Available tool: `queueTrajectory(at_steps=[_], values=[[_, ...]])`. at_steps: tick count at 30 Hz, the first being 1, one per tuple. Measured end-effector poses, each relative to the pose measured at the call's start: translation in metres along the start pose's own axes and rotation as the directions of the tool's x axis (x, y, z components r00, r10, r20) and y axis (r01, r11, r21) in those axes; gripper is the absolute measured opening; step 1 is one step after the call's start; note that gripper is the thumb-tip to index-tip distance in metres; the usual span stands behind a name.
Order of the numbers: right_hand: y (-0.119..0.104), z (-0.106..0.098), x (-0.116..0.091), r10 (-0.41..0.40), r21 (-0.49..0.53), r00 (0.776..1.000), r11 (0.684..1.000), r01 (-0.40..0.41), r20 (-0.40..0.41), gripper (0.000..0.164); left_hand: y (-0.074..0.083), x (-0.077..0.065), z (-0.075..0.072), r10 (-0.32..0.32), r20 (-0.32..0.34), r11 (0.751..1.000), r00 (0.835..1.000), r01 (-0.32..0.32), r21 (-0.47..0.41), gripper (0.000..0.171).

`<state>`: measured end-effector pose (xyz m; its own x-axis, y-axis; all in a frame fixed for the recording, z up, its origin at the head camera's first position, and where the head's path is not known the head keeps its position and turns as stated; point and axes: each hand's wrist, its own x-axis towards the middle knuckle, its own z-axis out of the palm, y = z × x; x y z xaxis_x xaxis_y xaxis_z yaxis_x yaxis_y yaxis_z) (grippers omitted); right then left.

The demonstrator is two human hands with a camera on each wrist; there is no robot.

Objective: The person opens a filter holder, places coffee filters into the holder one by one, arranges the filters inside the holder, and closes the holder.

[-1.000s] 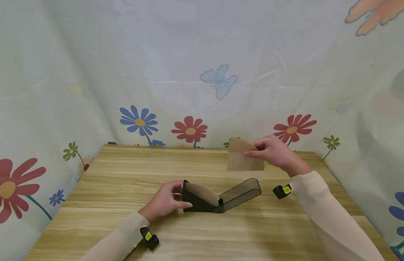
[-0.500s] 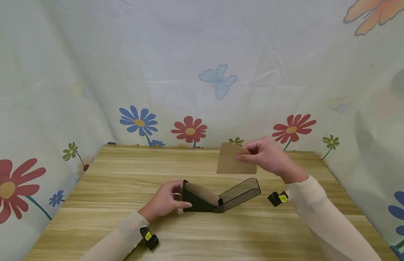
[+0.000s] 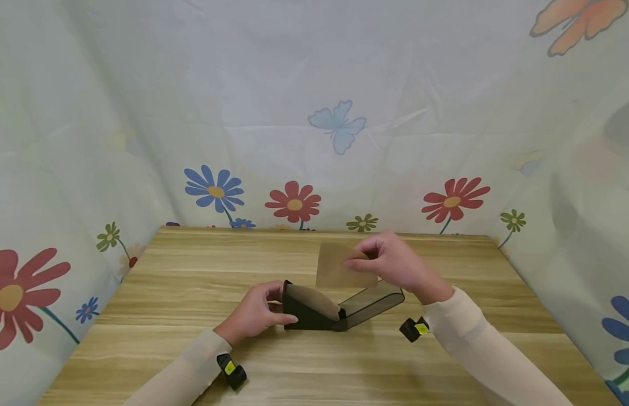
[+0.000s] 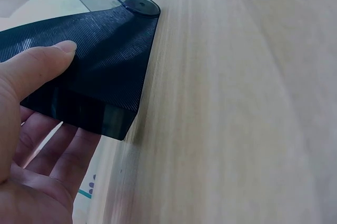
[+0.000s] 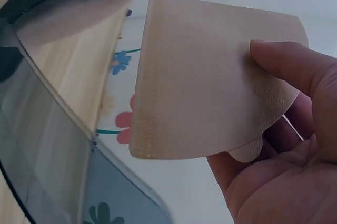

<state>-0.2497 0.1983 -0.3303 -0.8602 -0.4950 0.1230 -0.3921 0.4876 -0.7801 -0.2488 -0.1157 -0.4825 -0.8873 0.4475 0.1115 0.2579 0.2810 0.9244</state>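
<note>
A black coffee filter holder (image 3: 309, 316) sits on the table with its clear smoky lid (image 3: 375, 301) swung open to the right. Brown filter papers (image 3: 314, 300) show inside it. My left hand (image 3: 254, 313) grips the holder's left end; in the left wrist view the thumb (image 4: 50, 61) lies on its ribbed side, fingers behind. My right hand (image 3: 395, 264) pinches a brown coffee filter paper (image 5: 210, 82) by its curved edge, thumb on the near face. That paper (image 3: 339, 268) hangs above and behind the holder, apart from it, and covers part of the lid.
The wood-grain table (image 3: 202, 265) spreads around the holder. A flower-printed cloth (image 3: 243, 113) hangs behind the table and at both sides. Each wrist carries a small black camera, such as the left one (image 3: 232, 372) with its yellow label.
My right hand has moved left and down with the filter paper, bringing it closer to the holder. My left hand and the holder have stayed in place.
</note>
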Motion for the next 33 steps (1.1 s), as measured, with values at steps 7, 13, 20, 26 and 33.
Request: queueTrajectory(at_steps=[7,13,20,26,33], values=[[0.004,0.015,0.002,-0.010,-0.015,1.000,1.000,0.010,-0.009,0.008,0.001,0.000,0.000,-0.011,-0.007,1.000,1.000,0.011,0.001,0.033],[0.007,0.027,0.004,-0.024,0.000,1.000,1.000,0.024,-0.001,0.007,0.001,0.000,0.000,-0.018,-0.012,1.000,1.000,0.018,0.001,0.033],[0.007,0.038,0.006,-0.018,-0.056,1.000,0.998,0.018,-0.006,0.006,0.001,0.000,0.001,-0.020,-0.010,1.000,1.000,0.020,-0.003,0.034],[0.009,0.048,0.006,-0.025,-0.054,1.000,0.998,0.025,0.015,0.004,0.001,0.000,0.001,-0.023,-0.008,1.000,1.000,0.023,-0.009,0.034],[0.010,0.058,0.008,-0.029,-0.029,0.999,0.999,0.030,0.033,0.004,0.003,0.000,0.001,-0.023,-0.009,1.000,1.000,0.023,0.006,0.035]])
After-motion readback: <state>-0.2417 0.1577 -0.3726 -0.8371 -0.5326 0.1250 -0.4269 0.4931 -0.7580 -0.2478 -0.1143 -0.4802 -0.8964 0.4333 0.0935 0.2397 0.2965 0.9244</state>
